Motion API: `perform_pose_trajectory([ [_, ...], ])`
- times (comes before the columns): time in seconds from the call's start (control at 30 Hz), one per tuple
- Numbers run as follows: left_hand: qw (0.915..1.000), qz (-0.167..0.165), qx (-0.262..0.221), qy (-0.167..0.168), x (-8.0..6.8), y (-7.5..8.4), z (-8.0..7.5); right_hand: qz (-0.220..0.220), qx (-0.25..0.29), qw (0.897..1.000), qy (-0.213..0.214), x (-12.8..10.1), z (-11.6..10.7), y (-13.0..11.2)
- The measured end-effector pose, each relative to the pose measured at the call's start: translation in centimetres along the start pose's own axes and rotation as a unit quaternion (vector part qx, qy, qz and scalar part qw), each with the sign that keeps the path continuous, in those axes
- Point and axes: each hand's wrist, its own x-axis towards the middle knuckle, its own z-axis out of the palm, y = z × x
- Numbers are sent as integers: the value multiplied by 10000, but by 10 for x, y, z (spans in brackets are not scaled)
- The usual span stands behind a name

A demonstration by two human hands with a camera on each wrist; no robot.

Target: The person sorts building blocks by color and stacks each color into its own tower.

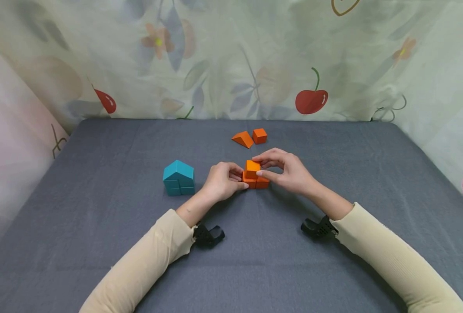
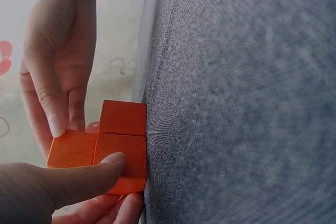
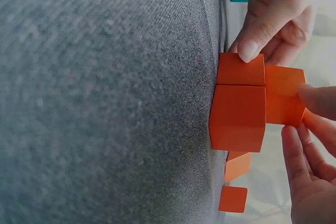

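Note:
Two orange cubes stand side by side on the grey cloth in the middle of the table. My left hand [image 1: 224, 180] pinches the lower left cube [image 2: 126, 153], its thumb across the face toward me. The lower right cube [image 3: 237, 119] sits against it. On top rests or hovers an upper orange cube [image 1: 252, 168], pinched between the thumb and fingertips of my right hand [image 1: 288, 173]. In the right wrist view the upper cube overlaps both lower ones in height order, close to or touching them; any small gap cannot be made out.
Behind the hands lie an orange triangular block [image 1: 243, 139] and another orange cube [image 1: 260, 136]. To the left stands a teal house-shaped stack [image 1: 178, 178] with a pointed roof. A patterned curtain [image 1: 231, 61] hangs along the table's far edge.

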Motion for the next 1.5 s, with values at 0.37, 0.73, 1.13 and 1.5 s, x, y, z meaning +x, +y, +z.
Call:
perform_pose_trajectory([
  [0.37, 10000, 2, 43, 2, 0, 0, -1, 37, 185, 9998, -110, 0, 1, 0],
  [0.73, 10000, -6, 49, 1, 1, -1, 0, -54, 430, 9991, -7, 2, 0, 6],
  [1.13, 10000, -39, -23, 16, 0, 0, -1, 508, 557, 9919, 1024, 21, -7, 24],
  [1.5, 10000, -90, -44, 1, -1, 0, -1, 1135, -137, 9847, 1315, 50, -12, 39],
])
